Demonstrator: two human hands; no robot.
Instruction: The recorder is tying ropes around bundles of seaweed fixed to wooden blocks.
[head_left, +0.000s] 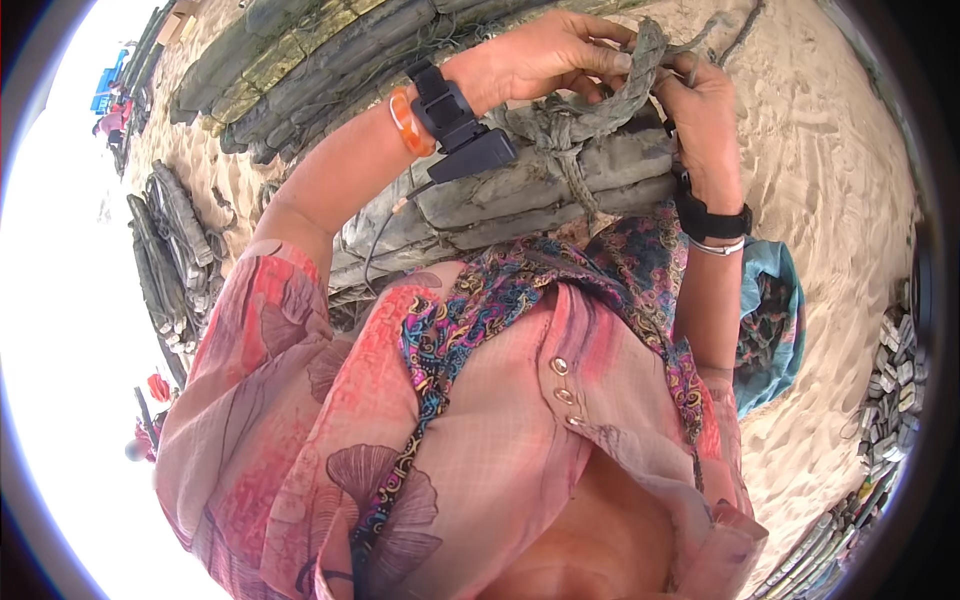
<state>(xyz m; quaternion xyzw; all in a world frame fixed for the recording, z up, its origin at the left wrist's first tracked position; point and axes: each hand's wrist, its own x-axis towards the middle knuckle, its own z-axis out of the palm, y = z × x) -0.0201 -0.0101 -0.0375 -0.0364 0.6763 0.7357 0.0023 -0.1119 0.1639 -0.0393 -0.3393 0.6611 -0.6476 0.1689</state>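
Observation:
A thick grey-green rope (646, 62) rises in a loop from a knot (560, 132) on a long, grey wrapped bundle (500, 195) lying across in front of me. My left hand (560, 55) is at the loop's left side, its fingers bent and pressed against the rope. On the other side, my right hand (700, 100) has its fingers curled in at the rope, the fingertips partly hidden behind it. A thinner cord (740, 38) trails away beyond my right hand over the sand. Each wrist wears a black strap; a black device hangs from the left one.
More long, dark wrapped bundles (290, 85) lie at the far left, with a smaller pile (175, 250) nearer. Under my right forearm sits a blue bag (772, 320) of dark netting. Grey blocks (895, 390) are heaped on the sand (820, 200) at the right.

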